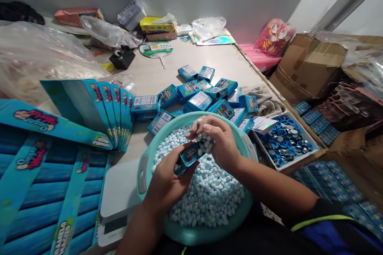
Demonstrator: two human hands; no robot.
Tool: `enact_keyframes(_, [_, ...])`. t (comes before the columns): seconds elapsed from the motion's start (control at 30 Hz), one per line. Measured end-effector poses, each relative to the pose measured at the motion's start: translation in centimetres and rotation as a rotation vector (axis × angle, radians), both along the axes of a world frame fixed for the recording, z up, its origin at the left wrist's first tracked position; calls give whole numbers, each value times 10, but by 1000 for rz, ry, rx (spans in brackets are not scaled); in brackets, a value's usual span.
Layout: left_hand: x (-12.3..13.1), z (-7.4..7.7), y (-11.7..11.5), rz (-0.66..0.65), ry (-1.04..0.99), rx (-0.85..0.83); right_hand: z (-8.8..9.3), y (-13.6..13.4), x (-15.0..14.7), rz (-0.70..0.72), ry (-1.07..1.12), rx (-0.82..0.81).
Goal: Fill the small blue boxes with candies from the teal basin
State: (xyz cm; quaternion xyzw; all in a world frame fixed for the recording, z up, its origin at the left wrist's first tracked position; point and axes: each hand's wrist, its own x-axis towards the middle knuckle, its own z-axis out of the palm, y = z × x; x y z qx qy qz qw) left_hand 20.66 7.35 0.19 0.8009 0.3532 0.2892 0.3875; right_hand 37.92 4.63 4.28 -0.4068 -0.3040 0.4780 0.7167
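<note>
My left hand [169, 179] is closed around a small blue candy box [190, 154], tilted over a teal basin [208, 237]. Fingers bent, my right hand [220, 139] grips a handful of pale candies [204, 143] against one end of that box. Many more light blue and white candies [206, 195] fill the basin below both hands. Just beyond its rim lies a loose pile of similar blue boxes [199, 101].
A white scale [119, 191] sits left of the basin, beside stacked blue display cartons [26, 191]. To the right stands a white tray [284, 163] of round blue-and-silver lids. Behind are a paper fan [156, 50], a tape dispenser [122, 57] and a cardboard box [311, 57].
</note>
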Motion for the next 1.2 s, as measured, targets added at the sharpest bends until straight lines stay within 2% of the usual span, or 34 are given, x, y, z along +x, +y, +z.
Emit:
enact_keyframes(0.2, [0, -1, 2, -10, -31, -102, -1, -2, 4, 8, -118, 35])
enact_keyframes(0.37, [-5, -4, -1, 101, -80, -147, 1, -9, 10, 9, -398, 11])
enact_keyframes(0.47, [-5, -3, -1, 144, -89, -138, -3, -12, 13, -5, -616, -20])
enact_keyframes(0.6, [-5, 1, -2, 140, -102, -111, -10, -11, 14, -18, -831, 3])
enact_keyframes(0.73, [-5, 5, -4, 165, -125, -61, -14, -8, 15, 51, -982, 26])
enact_keyframes(0.93, [-3, 7, 0, 160, -74, 11, -18, -6, 23, 97, -1083, -88])
enact_keyframes(1.07, [-2, 5, 1, 197, -60, -66, -17, -6, 29, 44, -1132, -125])
enact_keyframes(1.2, [-4, 3, 0, 293, -109, -191, -12, -8, 28, 58, -1013, -146])
